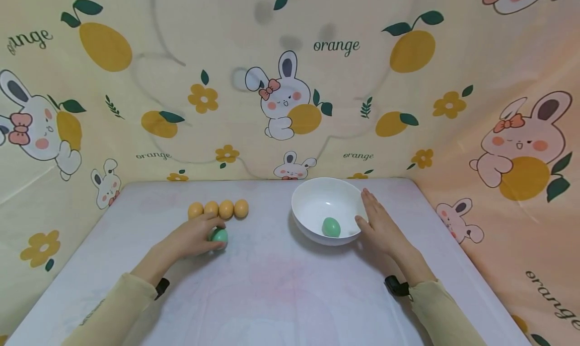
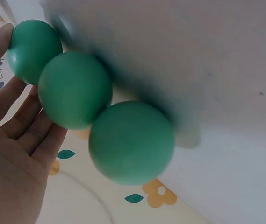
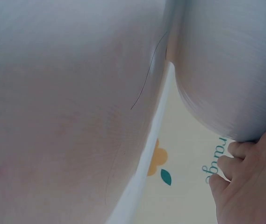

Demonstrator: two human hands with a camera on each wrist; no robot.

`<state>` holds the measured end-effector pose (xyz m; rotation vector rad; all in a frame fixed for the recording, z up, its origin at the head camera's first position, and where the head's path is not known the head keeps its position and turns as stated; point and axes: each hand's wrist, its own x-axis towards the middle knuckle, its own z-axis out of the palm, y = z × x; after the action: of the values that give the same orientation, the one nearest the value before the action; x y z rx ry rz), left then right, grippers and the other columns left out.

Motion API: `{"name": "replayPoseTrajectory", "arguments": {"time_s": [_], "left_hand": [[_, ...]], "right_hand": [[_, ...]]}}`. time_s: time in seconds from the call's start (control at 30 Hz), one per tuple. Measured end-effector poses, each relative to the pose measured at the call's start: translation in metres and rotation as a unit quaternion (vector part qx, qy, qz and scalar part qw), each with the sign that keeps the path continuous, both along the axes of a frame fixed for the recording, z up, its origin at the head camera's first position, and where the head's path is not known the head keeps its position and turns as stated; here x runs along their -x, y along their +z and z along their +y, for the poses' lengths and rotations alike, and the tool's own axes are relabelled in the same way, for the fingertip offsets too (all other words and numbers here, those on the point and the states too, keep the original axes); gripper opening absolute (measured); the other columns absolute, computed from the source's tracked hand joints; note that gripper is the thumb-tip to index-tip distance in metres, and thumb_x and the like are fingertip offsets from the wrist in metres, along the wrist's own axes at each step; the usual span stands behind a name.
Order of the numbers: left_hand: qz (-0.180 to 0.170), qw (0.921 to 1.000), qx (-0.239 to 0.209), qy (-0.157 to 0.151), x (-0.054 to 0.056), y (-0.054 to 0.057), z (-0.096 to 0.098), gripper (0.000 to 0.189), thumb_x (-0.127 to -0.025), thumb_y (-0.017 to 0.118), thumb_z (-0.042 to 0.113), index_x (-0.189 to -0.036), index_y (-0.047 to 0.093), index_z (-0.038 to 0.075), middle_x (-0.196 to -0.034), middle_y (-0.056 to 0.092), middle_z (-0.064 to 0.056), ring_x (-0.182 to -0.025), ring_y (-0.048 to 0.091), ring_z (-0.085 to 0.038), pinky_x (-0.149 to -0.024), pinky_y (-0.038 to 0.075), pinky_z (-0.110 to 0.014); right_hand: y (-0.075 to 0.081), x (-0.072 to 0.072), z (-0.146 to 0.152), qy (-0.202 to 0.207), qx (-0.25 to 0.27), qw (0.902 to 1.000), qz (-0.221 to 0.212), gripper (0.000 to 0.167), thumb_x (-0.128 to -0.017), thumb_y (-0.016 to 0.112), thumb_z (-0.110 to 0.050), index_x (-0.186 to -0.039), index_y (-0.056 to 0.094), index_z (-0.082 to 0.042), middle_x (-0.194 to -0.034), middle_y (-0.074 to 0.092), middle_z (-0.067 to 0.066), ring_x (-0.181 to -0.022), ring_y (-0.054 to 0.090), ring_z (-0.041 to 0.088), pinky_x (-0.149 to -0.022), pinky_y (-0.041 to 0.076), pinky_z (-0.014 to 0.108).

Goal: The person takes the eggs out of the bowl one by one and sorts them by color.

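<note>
My left hand pinches a green egg between thumb and fingers, low on the table left of centre. The left wrist view shows this egg at the fingertips, with a second green egg and a third green egg lined up beside it; in the head view the hand hides those two. A white bowl stands right of centre with one green egg inside. Against the bowl's right side rests my right hand, fingers extended.
Just behind the left hand, several orange-yellow eggs form a row. The table has a pale cloth, and a patterned curtain with rabbits and oranges hangs behind it and along both sides.
</note>
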<state>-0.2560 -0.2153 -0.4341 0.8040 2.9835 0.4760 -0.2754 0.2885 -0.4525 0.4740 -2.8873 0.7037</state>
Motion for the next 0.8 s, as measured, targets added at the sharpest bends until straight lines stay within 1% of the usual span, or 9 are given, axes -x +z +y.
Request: {"name": "replayPoseTrajectory", "arguments": {"time_s": [0.23,0.4,0.63,0.8], "left_hand": [[-0.010,0.9999,-0.001,-0.002,-0.0004,-0.0014,-0.0060,0.043,-0.087,0.085,0.034,-0.118,0.072,0.007,-0.116,0.068,-0.012,-0.094,0.061,-0.019,-0.082,0.057,-0.041],[-0.013,0.9999,-0.003,-0.003,-0.0010,-0.0007,-0.0086,0.043,-0.088,0.085,0.033,-0.118,0.071,0.007,-0.118,0.068,-0.013,-0.096,0.061,-0.019,-0.083,0.057,-0.043],[-0.009,0.9999,-0.010,-0.008,-0.0024,0.0002,-0.0100,0.043,-0.088,0.085,0.032,-0.118,0.071,0.005,-0.115,0.068,-0.013,-0.094,0.061,-0.018,-0.082,0.057,-0.043],[-0.013,0.9997,-0.016,-0.011,-0.0028,0.0000,-0.0105,0.044,-0.087,0.085,0.032,-0.118,0.071,0.004,-0.114,0.068,-0.012,-0.092,0.060,-0.017,-0.081,0.057,-0.042]], "right_hand": [[0.0003,-0.0004,-0.0003,0.001,0.005,1.0000,0.005,0.077,-0.108,0.048,-0.033,-0.164,0.010,0.003,-0.172,0.009,0.021,-0.157,0.010,0.044,-0.123,0.015,0.064],[0.0001,0.0002,-0.0004,-0.003,0.001,1.0000,-0.001,0.078,-0.107,0.049,-0.032,-0.165,0.008,0.002,-0.173,0.008,0.020,-0.158,0.010,0.042,-0.124,0.015,0.063],[-0.0001,0.0007,-0.0004,-0.006,0.000,1.0000,-0.006,0.079,-0.107,0.048,-0.033,-0.165,0.007,0.001,-0.173,0.007,0.019,-0.158,0.009,0.042,-0.124,0.015,0.063],[0.0019,-0.0018,-0.0015,-0.005,-0.002,1.0000,-0.002,0.078,-0.108,0.048,-0.034,-0.165,0.009,0.002,-0.173,0.008,0.020,-0.158,0.011,0.044,-0.123,0.016,0.064]]}}
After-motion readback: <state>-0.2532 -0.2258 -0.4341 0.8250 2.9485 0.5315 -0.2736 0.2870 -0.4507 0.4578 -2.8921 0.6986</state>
